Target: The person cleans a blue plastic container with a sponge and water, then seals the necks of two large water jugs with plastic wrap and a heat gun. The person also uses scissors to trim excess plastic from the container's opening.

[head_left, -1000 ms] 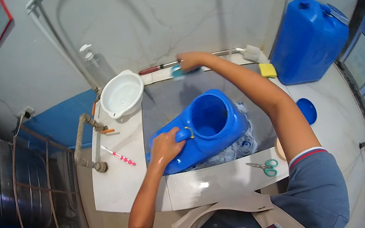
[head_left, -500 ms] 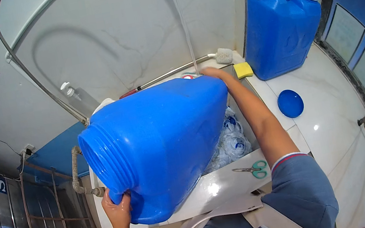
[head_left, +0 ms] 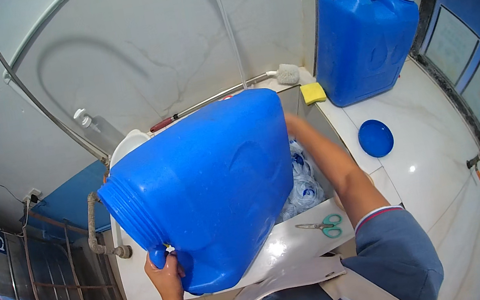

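A large blue plastic jerrycan (head_left: 213, 180) lies tilted on its side across the sink, its wide threaded mouth facing left. Below that mouth, my left hand (head_left: 164, 276) is closed round the can's handle. My right hand (head_left: 293, 125) is at the can's right end; its fingers are blurred and hidden behind the can. A thin stream of water (head_left: 224, 24) falls from above onto that end. Under the can, clear plastic wrapping with blue print (head_left: 304, 187) shows in the basin. Green-handled scissors (head_left: 329, 226) rest on the near ledge.
A second blue jerrycan (head_left: 363, 45) stands at the back right, with a blue round lid (head_left: 375, 138) before it. A yellow sponge (head_left: 313, 93) and a long-handled brush (head_left: 286, 74) lie behind the basin. At the left are a pump bottle (head_left: 96, 125), pipe (head_left: 94, 224) and metal tank (head_left: 26, 284).
The jerrycan has turned slightly, its right end rising a little and shifting left. My right hand has slid down from the top of that end to its side. My left hand has shifted slightly.
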Tool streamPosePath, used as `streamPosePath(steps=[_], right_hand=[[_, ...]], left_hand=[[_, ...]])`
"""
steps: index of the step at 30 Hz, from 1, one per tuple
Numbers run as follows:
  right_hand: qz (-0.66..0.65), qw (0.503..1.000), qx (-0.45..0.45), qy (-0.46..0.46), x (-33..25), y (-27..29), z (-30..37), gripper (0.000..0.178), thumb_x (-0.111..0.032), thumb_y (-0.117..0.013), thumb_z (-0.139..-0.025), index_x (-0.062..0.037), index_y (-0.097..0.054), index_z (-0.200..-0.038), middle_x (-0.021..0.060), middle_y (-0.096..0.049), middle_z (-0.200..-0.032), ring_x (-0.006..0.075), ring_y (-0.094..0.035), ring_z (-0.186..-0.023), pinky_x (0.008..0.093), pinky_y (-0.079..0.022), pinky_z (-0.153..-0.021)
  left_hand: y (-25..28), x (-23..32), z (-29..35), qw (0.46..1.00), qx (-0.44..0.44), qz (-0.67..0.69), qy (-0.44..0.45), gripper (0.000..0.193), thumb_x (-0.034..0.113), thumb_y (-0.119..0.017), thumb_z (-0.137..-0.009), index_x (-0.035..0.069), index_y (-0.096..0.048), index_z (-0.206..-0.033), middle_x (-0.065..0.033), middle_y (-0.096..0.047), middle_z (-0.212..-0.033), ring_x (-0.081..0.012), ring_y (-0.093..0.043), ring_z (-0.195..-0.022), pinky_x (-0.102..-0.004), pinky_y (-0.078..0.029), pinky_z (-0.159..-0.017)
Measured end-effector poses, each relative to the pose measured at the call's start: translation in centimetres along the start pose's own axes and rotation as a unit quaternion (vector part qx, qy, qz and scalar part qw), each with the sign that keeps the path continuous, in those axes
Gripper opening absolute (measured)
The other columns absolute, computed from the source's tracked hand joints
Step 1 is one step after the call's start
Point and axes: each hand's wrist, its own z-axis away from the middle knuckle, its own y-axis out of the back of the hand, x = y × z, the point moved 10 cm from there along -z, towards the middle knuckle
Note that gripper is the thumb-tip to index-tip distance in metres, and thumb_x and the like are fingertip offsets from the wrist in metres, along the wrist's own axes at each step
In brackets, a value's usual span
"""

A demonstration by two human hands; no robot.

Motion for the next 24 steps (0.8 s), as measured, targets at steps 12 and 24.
streamPosePath(steps=[12,24], right_hand=[[-0.041,0.998,0.044,-0.026,-0.3,0.7,0.1,0.031,-0.023,-0.054,-0.089,-0.0038,-0.056,-0.113,0.0117,-0.063,-0.097,0.0216,-0.063,-0.081,0.039,-0.053,-0.07],[0.04,0.994,-0.015,0.099,-7.9,1.5,0.1,0.029,-0.031,-0.06,-0.083,-0.0051,-0.061,-0.098,0.012,-0.064,-0.092,0.021,-0.063,-0.077,0.0435,-0.053,-0.068]], left_hand=[[0.3,-2.7,-1.1,0.998,0.008,0.048,0.038,0.004,0.0,-0.053,-0.072,0.001,-0.049,-0.074,-0.0036,-0.044,-0.047,-0.0111,-0.039,-0.032,-0.0252,-0.032,-0.032],[-0.6,-2.9,-2.5,0.997,-0.033,0.06,0.046,0.006,0.002,-0.051,-0.073,0.002,-0.047,-0.07,-0.0036,-0.042,-0.044,-0.0108,-0.037,-0.032,-0.025,-0.032,-0.032]])
